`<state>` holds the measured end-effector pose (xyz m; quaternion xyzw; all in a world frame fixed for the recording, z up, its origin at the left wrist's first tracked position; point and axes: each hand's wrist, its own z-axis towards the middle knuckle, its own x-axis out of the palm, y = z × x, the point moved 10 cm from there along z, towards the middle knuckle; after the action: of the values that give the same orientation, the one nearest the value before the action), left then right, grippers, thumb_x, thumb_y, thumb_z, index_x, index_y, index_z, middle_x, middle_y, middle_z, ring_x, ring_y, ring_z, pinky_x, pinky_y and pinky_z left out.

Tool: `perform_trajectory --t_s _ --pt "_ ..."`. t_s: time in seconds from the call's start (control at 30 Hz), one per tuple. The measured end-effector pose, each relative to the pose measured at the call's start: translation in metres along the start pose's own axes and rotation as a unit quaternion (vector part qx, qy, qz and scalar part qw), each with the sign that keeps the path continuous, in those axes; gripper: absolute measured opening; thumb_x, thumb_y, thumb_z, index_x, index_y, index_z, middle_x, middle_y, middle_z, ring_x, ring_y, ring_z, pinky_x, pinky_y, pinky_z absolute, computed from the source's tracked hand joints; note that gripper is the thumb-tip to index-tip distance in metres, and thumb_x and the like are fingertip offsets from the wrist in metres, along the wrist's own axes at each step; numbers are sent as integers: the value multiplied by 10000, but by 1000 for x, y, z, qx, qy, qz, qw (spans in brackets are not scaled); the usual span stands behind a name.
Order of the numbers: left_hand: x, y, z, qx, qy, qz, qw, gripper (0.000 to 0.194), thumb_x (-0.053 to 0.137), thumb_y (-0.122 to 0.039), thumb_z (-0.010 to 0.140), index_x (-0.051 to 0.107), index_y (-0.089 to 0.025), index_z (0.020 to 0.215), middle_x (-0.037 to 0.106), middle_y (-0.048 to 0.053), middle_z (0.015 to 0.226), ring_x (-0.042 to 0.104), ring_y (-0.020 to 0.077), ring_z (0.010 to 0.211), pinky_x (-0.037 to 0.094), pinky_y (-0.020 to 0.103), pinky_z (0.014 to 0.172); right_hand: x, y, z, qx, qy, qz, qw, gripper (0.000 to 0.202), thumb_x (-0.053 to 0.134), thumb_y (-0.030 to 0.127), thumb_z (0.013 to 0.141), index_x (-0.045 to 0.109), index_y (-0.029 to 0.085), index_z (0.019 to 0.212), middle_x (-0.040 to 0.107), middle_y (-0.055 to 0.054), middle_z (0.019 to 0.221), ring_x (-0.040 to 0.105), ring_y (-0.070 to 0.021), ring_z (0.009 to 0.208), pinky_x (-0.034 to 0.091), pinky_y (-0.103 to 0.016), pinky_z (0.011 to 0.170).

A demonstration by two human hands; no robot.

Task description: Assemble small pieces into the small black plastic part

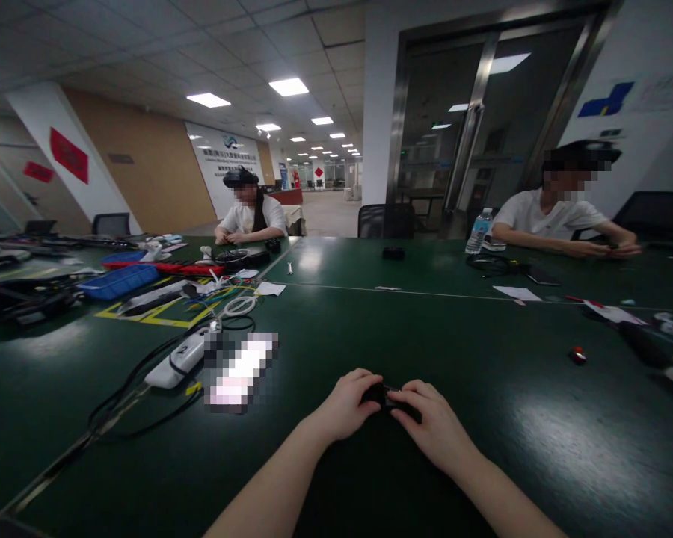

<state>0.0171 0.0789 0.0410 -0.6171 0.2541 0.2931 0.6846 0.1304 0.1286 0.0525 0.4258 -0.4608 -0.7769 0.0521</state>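
Head camera view shows the left hand (351,403) and the right hand (434,418) meeting low over the green counter (325,329), both closed around a small dark object (389,400). Left thumb and fingers pinch its left part; right fingertips rest along its right part, with the thumb beneath. The fingers cover much of it, so I cannot tell whether it is one piece or two, nor whether it touches the counter.

The step in hand looks like close, two-handed fingertip work on this object, in front of the wearer. Judging by the grip, any finer move calls for one hand to steady it while the other shifts, since it is small and largely hidden.

To the left of the hands lies a bright, blurred rectangle (244,370), and just beyond it a white power strip (182,355) with black cable around it. A blue tray (117,282) sits farther off on that side. Well to the right is a small red-and-black item (577,355). Across the counter, a dark box (393,253) rests between two seated people, and a water bottle (478,232) stands upright beside the right-hand person (561,217).
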Motion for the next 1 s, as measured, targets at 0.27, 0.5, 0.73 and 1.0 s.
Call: perform_trajectory --t_s 0.27,0.5,0.73,1.0 --pt "0 3 -1 -3 -3 -12 1000 431 572 -212 809 506 -248 1233 468 46 1247 442 224 1140 351 350 992 0 2 0 2 1 -5 1000 262 635 248 718 680 380 939 635 4 909 561 -239 876 441 -422 790" --pt "1 3 0 0 4 2 1000 429 552 -221 835 483 -244 1258 475 50 1235 438 218 1135 353 344 984 -2 -4 -5 14 14 -8 1000 396 623 221 725 613 399 1080 606 4 1015 541 -249 958 436 -436 827" --pt "-1 -1 -1 -6 12 8 1000 426 547 -227 838 484 -235 1259 478 56 1232 437 220 1135 350 342 985 3 3 -3 -5 36 -40 999 271 594 236 753 664 388 967 585 -1 987 537 -243 927 440 -438 807" --pt "2 1 1 -1 6 18 1000 426 537 -215 830 490 -223 1253 485 63 1218 437 222 1133 342 348 992 7 4 -4 -7 61 -94 994 264 561 244 787 634 328 1027 557 -10 1036 524 -213 980 438 -382 848"
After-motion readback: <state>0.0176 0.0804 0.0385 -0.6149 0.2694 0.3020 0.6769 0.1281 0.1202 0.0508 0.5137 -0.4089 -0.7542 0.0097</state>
